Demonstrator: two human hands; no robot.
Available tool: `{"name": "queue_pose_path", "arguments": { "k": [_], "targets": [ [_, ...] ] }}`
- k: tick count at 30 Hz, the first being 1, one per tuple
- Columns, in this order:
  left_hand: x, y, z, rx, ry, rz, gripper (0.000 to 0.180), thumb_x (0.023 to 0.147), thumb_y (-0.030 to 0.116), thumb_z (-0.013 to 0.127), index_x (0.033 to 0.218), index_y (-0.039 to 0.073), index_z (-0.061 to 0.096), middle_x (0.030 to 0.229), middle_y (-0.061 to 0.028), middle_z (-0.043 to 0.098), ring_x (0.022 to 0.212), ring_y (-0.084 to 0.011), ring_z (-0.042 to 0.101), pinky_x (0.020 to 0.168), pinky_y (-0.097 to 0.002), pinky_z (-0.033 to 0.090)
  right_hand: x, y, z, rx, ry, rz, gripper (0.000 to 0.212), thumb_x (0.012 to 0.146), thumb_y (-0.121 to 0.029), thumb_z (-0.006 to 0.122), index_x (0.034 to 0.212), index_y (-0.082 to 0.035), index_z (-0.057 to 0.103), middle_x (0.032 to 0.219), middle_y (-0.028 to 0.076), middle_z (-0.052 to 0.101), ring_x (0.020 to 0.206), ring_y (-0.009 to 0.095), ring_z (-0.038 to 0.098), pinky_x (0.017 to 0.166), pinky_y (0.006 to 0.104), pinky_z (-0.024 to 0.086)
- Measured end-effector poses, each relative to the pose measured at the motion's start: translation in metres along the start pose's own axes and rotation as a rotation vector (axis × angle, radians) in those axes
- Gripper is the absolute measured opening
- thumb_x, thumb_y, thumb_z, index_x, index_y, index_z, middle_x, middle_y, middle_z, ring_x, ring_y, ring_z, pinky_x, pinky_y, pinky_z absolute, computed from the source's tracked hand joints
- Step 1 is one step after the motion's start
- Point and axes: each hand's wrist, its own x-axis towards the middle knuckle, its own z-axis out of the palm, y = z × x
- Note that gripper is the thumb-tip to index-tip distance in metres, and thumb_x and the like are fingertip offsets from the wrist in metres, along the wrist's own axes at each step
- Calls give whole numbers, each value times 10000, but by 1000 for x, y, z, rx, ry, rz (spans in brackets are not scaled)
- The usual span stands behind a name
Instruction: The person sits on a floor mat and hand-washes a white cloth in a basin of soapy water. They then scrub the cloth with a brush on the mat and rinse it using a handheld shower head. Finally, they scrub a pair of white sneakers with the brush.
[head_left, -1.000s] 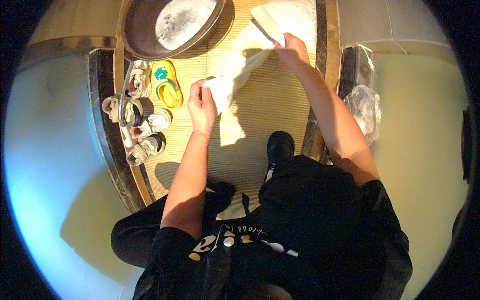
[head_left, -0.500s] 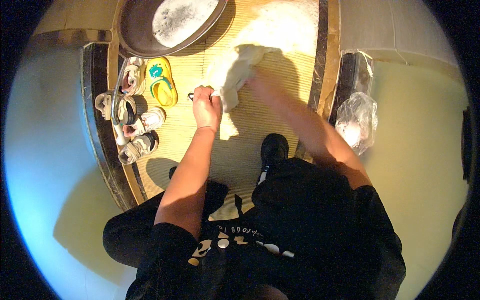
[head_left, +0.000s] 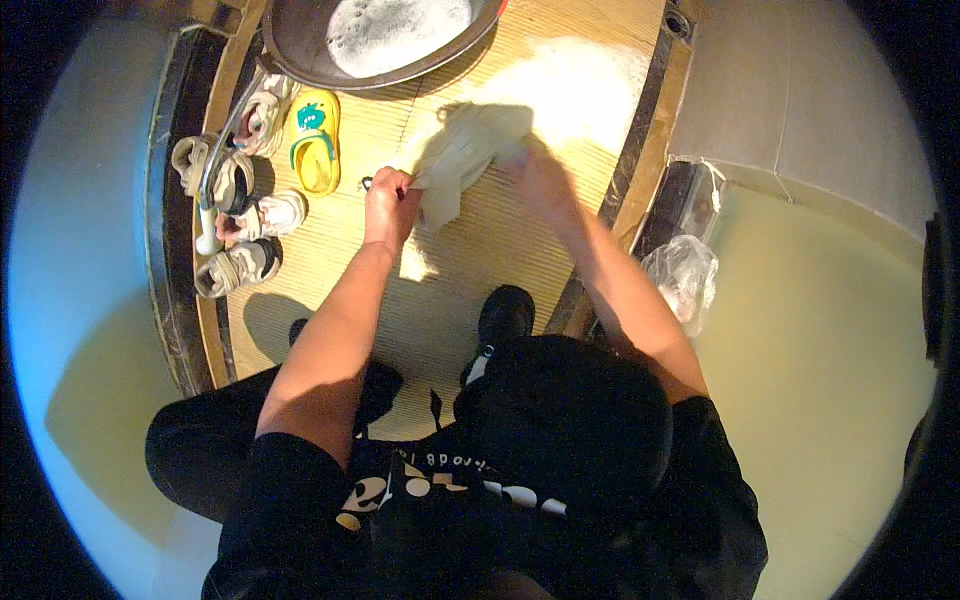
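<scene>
A crumpled, pale cream cloth (head_left: pixel 465 140) stretches between my two hands over the ribbed mat. Its kind of garment or rag cannot be made out. My left hand (head_left: pixel 390 205) is closed, pinching the cloth's left end. A small black item (head_left: pixel 367 184) shows just left of those fingers; whether I hold it is unclear. Blurred by motion, my right hand (head_left: pixel 540 180) grips the cloth's right side, its fingers partly hidden. Beyond the hands, a large dark basin (head_left: pixel 400 78) holds foamy white suds (head_left: pixel 395 35).
On the left stand several beige-and-black shoes (head_left: pixel 240 268) and a yellow-green clog (head_left: pixel 317 155). A shower head with a metal hose (head_left: pixel 208 235) lies across the shoes. On the right, a clear plastic bag (head_left: pixel 682 280) sits by the dark stone edging (head_left: pixel 690 205). My black shoe (head_left: pixel 505 315) rests on the mat (head_left: pixel 440 300).
The view has shifted, so the basin, shoes and bag appear displaced. The cloth has spread wider between my hands, and my right hand has moved slightly away from my left.
</scene>
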Motion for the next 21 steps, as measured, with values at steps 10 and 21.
{"name": "queue_pose_path", "arguments": {
  "k": [10,21],
  "targets": [
    [-3,-3,3,-29,38,-44,126,720,8,730,750,-3,608,737,-143,548,674,-294,537,618,-365,447,-30,-47,-1,43,-264,-113,433,934,-394,491,1133,-15,559,1055,249,621,991,403,598,848,477,467],
    [-5,3,3,-20,-2,-41,115,695,-12,714,765,-10,623,744,-145,539,699,-305,559,645,-374,464,-8,-14,18,301,54,-107,404,890,-365,562,1062,0,591,1039,240,623,972,389,605,834,458,480]
  ]
}}
